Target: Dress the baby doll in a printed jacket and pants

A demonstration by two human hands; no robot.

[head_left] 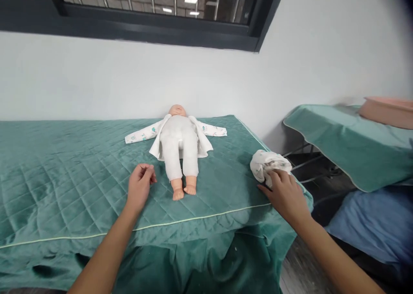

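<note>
A baby doll (180, 130) lies on its back on the green quilted bed cover, its bare feet towards me. Its arms are spread in the sleeves of a white printed baby jacket (204, 145), which hangs unfastened at both sides. White cloth covers its body and legs down to the ankles. Just left of the doll's feet, my left hand (141, 182) is loosely curled with nothing visible in it. At the bed's right edge my right hand (285, 195) grips a crumpled white printed cloth (260, 165) between thumb and fingers; its fingertips are partly hidden in the folds.
The green quilted cover (80, 191) drapes over the bed's front edge. Right of a gap stands a table with a green cloth (335, 143), bearing a pink basin (387, 112). Blue fabric (371, 225) lies below it. A wall and a dark-framed window (155, 25) rise behind.
</note>
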